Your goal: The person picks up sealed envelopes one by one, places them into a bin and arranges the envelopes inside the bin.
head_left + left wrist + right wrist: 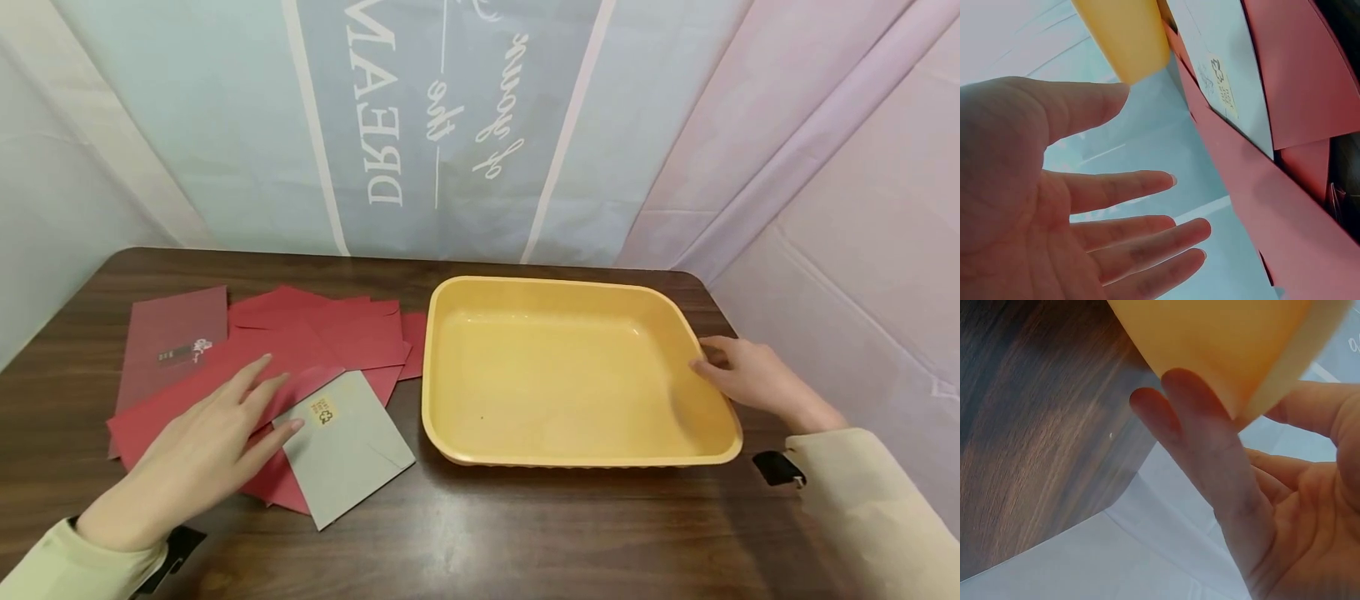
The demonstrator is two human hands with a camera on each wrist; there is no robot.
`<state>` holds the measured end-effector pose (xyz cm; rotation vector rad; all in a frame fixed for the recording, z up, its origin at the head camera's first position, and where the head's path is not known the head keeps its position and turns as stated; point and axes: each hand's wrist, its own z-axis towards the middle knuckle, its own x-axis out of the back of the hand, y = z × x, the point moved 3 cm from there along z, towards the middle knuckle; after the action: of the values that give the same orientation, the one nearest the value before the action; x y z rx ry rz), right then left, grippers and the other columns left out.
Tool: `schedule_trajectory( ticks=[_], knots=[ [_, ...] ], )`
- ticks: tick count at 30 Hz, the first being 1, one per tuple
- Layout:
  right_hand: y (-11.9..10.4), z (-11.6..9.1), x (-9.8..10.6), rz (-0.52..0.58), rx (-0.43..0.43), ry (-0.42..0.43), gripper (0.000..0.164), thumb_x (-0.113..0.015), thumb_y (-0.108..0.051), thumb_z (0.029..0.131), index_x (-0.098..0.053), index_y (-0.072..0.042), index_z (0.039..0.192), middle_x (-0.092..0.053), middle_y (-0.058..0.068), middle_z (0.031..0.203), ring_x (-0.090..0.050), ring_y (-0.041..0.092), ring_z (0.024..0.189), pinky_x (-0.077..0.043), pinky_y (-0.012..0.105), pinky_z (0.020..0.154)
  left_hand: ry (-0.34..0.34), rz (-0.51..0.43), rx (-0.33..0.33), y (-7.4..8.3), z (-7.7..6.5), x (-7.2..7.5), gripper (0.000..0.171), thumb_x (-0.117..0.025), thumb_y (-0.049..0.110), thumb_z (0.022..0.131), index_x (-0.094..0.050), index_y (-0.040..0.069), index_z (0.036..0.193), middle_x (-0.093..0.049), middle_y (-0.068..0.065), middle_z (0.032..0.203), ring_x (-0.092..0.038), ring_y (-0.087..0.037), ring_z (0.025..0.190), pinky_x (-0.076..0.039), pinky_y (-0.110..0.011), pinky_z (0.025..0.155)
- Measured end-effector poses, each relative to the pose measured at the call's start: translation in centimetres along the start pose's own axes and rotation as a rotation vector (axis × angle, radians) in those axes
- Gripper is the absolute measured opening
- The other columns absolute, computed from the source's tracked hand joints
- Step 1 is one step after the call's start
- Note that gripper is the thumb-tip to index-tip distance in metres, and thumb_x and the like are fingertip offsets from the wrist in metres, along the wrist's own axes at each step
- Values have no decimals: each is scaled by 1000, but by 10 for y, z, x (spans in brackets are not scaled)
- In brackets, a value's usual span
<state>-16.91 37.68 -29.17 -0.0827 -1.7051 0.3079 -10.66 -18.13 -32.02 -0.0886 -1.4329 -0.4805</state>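
Observation:
My left hand [198,442] hovers over a heap of red envelopes [348,333], its fingers spread and nothing held. Its fingertips are close to a pale grey envelope [345,467] with a small yellow label, which lies on top of the red ones. In the left wrist view the open palm [1016,200] faces the envelopes, apart from them. My right hand [761,383] grips the right rim of a yellow plastic basin [562,375], thumb over the inner side and fingers outside. In the right wrist view the fingers [1229,469] press the basin's outer wall [1210,344].
A dull dark-red envelope [172,325] with a white print lies at the heap's far left. The dark wooden table [480,533] carries everything. Behind it hangs a pale blue cloth [465,225] with mirrored lettering; white cloth [862,275] closes the right side.

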Motion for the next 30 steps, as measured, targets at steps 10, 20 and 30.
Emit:
schedule_trajectory(
  ticks=[10, 20, 30],
  knots=[
    [3, 4, -2, 4, -23, -11, 50, -57, -23, 96, -51, 20, 121, -69, 27, 99, -64, 44, 90, -51, 52, 75, 3, 8, -15, 1, -4, -2, 58, -73, 37, 83, -58, 0, 125, -39, -27, 142, -53, -45, 115, -53, -44, 62],
    [4, 4, -3, 21, -32, -25, 51, -57, -22, 96, -49, 21, 122, -67, 32, 100, -65, 45, 89, -52, 53, 74, 7, 16, -22, 1, -5, -4, 62, -73, 36, 82, -56, -1, 129, -41, -27, 142, -54, -47, 115, -50, -56, 81],
    [11, 4, -7, 27, -4, -13, 45, -59, -22, 94, -55, 16, 120, -68, 29, 98, -67, 41, 88, -52, 48, 72, -25, 15, -11, -3, -5, -5, 60, -72, 36, 84, -56, -1, 128, -43, -28, 140, -51, -47, 119, -47, -59, 86]
  ],
)
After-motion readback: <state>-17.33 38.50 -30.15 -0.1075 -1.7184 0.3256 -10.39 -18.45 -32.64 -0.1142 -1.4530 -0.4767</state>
